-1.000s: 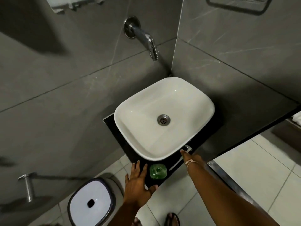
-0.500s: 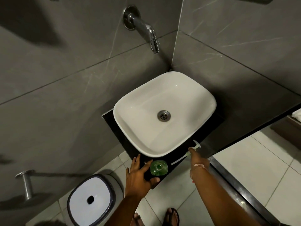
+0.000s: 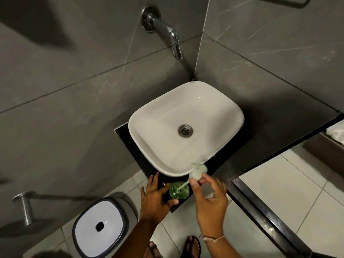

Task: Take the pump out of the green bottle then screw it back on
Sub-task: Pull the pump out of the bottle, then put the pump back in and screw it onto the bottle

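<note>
The green bottle (image 3: 179,190) stands on the front corner of the black counter (image 3: 126,135), seen from above with its neck uncovered. My left hand (image 3: 154,199) wraps around its left side, thumb in front. My right hand (image 3: 209,200) pinches the pale pump (image 3: 197,171) by its head, just right of and above the bottle. The pump is tilted, and the lower end of its thin tube reaches into the bottle's mouth. The pump head looks blurred.
A white basin (image 3: 186,127) fills the counter behind the bottle, with a chrome tap (image 3: 167,32) on the wall above. A white-lidded bin (image 3: 100,226) stands on the floor to the left. My sandalled feet (image 3: 173,246) are below. A dark metal frame (image 3: 264,218) runs along the right.
My right hand picked the pump up from the counter beside the basin and carried it left over the bottle, putting the tube into the neck. My left hand closed around the bottle.
</note>
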Action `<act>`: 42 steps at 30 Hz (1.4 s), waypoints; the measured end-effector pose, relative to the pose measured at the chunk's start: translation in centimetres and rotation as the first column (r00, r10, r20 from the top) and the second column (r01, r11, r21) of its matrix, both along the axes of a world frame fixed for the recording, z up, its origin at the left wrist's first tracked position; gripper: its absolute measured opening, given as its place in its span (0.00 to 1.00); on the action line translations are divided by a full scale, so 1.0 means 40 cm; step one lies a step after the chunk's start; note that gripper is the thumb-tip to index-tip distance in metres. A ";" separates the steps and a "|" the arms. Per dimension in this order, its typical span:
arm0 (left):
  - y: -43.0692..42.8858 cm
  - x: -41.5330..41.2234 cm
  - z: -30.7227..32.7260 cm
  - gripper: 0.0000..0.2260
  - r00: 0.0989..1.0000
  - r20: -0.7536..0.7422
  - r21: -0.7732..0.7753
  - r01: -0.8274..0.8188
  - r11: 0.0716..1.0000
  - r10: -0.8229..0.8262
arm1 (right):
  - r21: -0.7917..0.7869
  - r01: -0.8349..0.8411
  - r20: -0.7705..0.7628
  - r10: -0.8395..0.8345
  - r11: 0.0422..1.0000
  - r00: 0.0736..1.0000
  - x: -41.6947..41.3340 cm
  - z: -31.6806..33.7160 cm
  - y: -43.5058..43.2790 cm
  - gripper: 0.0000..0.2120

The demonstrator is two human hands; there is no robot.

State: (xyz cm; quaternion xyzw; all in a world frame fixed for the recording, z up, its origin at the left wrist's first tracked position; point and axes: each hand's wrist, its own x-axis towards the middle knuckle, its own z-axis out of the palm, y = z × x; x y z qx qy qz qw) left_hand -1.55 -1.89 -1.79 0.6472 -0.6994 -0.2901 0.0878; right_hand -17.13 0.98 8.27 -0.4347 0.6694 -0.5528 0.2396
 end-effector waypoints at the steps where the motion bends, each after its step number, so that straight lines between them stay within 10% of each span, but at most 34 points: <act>1: 0.000 0.000 0.000 0.29 1.000 -0.001 0.000 -0.003 1.000 0.003 | 0.002 -0.024 -0.026 0.024 1.000 0.999 0.006 -0.019 0.002 0.12; 20: 0.000 0.003 -0.003 0.28 1.000 0.007 0.005 0.015 1.000 -0.015 | 0.275 -0.197 -0.368 0.292 0.941 0.883 -0.006 -0.179 -0.010 0.23; 42: 0.001 0.005 -0.023 0.28 1.000 0.021 -0.017 0.013 1.000 -0.012 | 0.312 -0.118 -0.323 0.222 0.943 0.920 0.022 -0.187 -0.017 0.19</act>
